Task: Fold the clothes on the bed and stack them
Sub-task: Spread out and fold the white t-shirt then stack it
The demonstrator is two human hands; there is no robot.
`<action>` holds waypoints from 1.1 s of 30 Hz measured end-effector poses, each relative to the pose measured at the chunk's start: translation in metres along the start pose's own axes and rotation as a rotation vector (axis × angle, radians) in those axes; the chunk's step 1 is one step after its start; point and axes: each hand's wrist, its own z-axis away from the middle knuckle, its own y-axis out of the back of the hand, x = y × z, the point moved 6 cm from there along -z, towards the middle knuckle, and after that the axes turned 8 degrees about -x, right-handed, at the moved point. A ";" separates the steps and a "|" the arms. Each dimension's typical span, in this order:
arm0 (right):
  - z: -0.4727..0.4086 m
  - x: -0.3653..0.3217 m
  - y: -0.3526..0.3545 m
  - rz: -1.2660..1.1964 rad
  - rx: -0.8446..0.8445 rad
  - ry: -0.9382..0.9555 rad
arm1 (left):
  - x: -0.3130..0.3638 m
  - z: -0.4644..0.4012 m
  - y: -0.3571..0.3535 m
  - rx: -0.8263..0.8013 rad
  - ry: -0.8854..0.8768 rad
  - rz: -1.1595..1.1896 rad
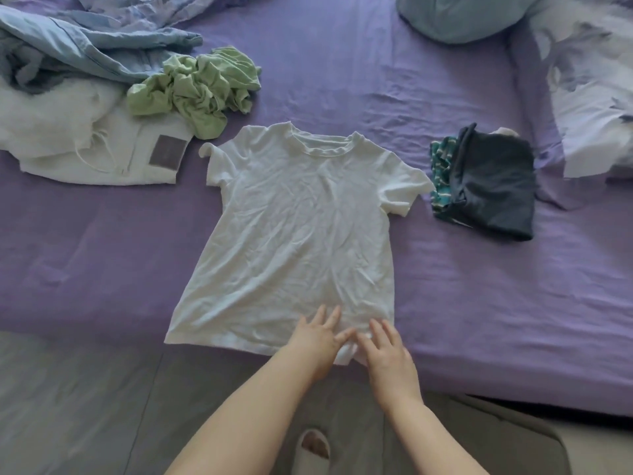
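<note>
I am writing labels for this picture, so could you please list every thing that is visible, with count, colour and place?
T-shirt: 1, white, spread flat in the middle of the bed, hem toward the near edge.
Crumpled garment: 1, light green, far left of the T-shirt.
White garment: 1, with a grey patch and drawstring, at the left.
Folded stack: 1, dark navy piece over a teal striped one, right of the T-shirt.
Duvet: 1, light blue, far left corner.
Pillows: 2, pale blue and floral, far right.
Bed sheet: 1, purple.
Slipper: 1, white, on the floor.
Left hand: fingers straight, on the hem.
Right hand: fingers straight, on the hem.
</note>
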 end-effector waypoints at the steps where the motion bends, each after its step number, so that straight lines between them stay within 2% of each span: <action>1: 0.000 0.000 -0.002 -0.051 0.010 0.016 | 0.004 -0.003 0.000 -0.004 0.020 0.001; 5: -0.001 0.006 0.000 -0.189 0.024 0.000 | 0.008 -0.006 0.003 -0.005 0.063 -0.029; 7: 0.004 0.011 0.003 -0.130 -0.006 -0.017 | 0.007 -0.004 0.005 0.005 0.061 -0.031; 11: 0.010 0.017 0.020 0.067 0.038 -0.035 | 0.011 -0.002 0.019 0.020 0.067 -0.010; 17: -0.024 0.001 0.027 0.061 -0.026 0.053 | -0.006 -0.002 0.042 0.163 0.066 0.051; 22: -0.067 -0.023 0.042 0.079 -0.069 0.070 | -0.059 -0.005 0.058 0.171 0.146 0.046; 33: -0.185 -0.102 0.071 0.040 -0.207 0.038 | -0.238 -0.013 0.093 0.195 0.399 0.173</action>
